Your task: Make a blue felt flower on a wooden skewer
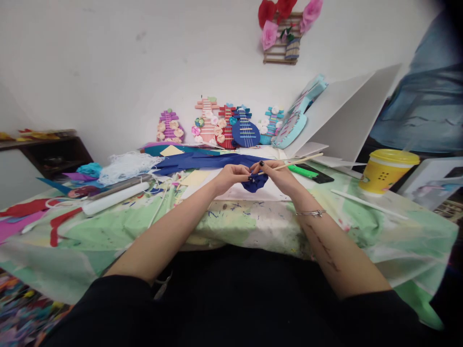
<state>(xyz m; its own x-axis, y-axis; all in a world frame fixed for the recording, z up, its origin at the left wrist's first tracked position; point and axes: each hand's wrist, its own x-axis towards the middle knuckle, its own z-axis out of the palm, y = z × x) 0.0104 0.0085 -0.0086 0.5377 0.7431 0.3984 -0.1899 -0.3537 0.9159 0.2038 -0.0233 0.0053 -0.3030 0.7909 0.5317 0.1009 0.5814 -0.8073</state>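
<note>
A dark blue ruffled flower (255, 184) is held up just above the front of the table. My left hand (233, 177) pinches its left edge with thumb and fingertips. My right hand (277, 172) is closed around a thin pale wooden stick (302, 160), which points up to the right, and its fingertips meet the flower's top edge. The fingertips of both hands nearly touch. Whether the stick's lower end touches the flower is hidden by the fingers. Behind the hands lie dark blue sheets (213, 162).
Several small decorated lutes (246, 134) lean against the wall. On the left are a white glue gun (115, 198) and tangled white string (126, 166). To the right, a yellow cup (388, 172), a black phone (323, 178), a green pen-like item (303, 170) and a white stick (367, 203).
</note>
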